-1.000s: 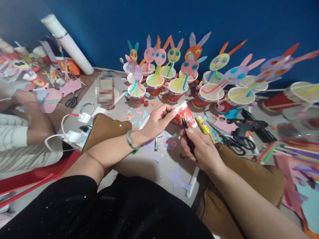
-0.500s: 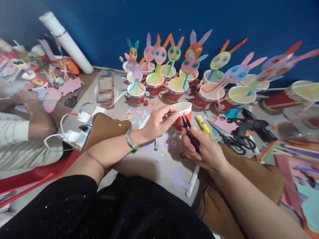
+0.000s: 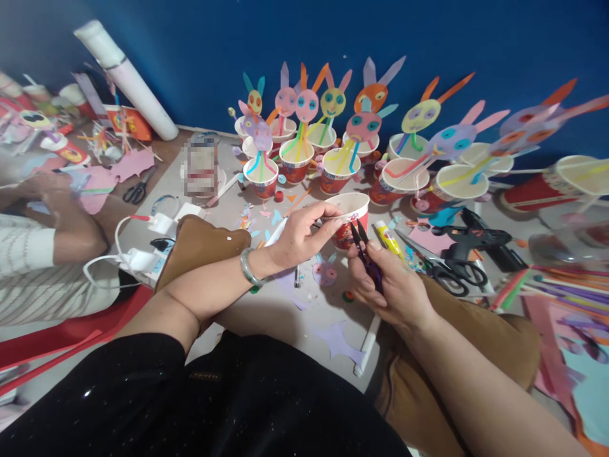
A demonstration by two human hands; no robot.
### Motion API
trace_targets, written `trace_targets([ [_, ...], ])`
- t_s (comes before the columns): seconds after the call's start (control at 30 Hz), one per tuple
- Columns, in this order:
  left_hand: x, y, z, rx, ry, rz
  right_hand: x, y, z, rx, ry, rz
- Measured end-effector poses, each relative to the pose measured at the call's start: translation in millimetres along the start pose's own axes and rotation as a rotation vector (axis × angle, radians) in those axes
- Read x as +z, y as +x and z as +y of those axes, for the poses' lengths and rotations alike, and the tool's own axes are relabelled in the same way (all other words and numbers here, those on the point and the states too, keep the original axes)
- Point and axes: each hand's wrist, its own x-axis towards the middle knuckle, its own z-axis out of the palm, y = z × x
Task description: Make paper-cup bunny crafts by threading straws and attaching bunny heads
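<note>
My left hand (image 3: 301, 235) pinches the near left rim of a red-and-white paper cup (image 3: 343, 236), thumb outside and fingers partly hidden behind. The cup is tilted slightly, and its pale inside faces up. My right hand (image 3: 391, 274) is wrapped around small dark snips (image 3: 365, 252) with a purplish handle. Their two pointed blades are a little apart and rise in front of the cup's printed side; whether they touch it I cannot tell. Below the cup lies a lilac paper face (image 3: 325, 273) with pink eyes.
Behind stand several paper cups (image 3: 261, 185) bearing paper rabbit heads. At right lie a yellow glue stick (image 3: 389, 238), black-handled scissors (image 3: 451, 273) and a black glue gun (image 3: 492, 240). White plugs (image 3: 143, 260) sit at left, beside another person's arm (image 3: 78, 222).
The cup has shifted slightly right and its rim leans a little differently. The snips have moved marginally right with my right hand; my left hand has barely moved.
</note>
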Motion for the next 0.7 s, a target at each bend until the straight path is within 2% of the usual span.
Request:
trace_targets([
  [0.7,-2.5,2.4,2.8,0.082,0.024,-0.005,1.4,-2.0,0.2,0.023,-0.039,0.031],
])
